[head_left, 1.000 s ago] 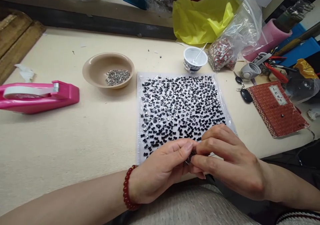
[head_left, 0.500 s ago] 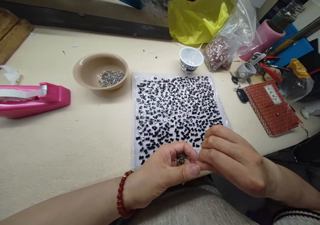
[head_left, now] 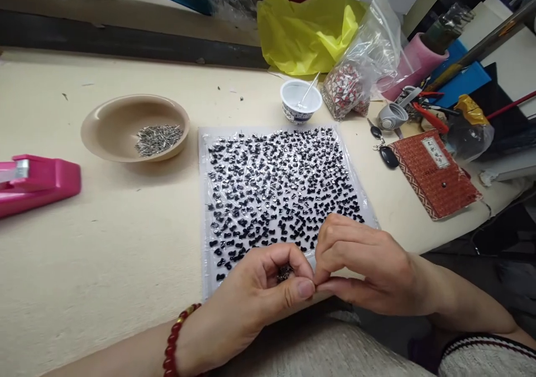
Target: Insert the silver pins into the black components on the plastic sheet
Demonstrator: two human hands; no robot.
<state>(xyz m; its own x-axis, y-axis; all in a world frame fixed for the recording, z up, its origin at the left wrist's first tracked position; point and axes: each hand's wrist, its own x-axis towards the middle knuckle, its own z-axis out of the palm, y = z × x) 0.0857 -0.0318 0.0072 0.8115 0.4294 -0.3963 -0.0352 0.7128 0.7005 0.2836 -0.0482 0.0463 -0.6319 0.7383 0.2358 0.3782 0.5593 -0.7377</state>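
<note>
My left hand point(head_left: 259, 287) curls around a small heap of tiny dark metallic pieces point(head_left: 285, 273), with the thumb and index fingertip pressed together. Right against those fingertips, my right hand point(head_left: 364, 265) pinches with thumb and forefinger; whatever sits in that pinch is too small to make out. Both hands hover over the near edge of a plastic-covered white board point(head_left: 206, 215). Rows of small glossy black pieces point(head_left: 285, 187) cover it, some with thin pins sticking up. To the left stands a beige bowl point(head_left: 104, 125) holding a pile of small silver metal pins point(head_left: 159, 140).
A pink tape dispenser point(head_left: 54, 180) lies at the left. Behind the board stand a white cup point(head_left: 299, 110) with a thin stick and a clear bag of red-and-white pieces point(head_left: 345, 89). A red pouch point(head_left: 439, 176) and keys point(head_left: 387, 154) lie at the right.
The view has shifted, so the things on the table sit further left. My right thumb now shows stretched toward the left fingertips, and the fingers of both hands meet more closely.
</note>
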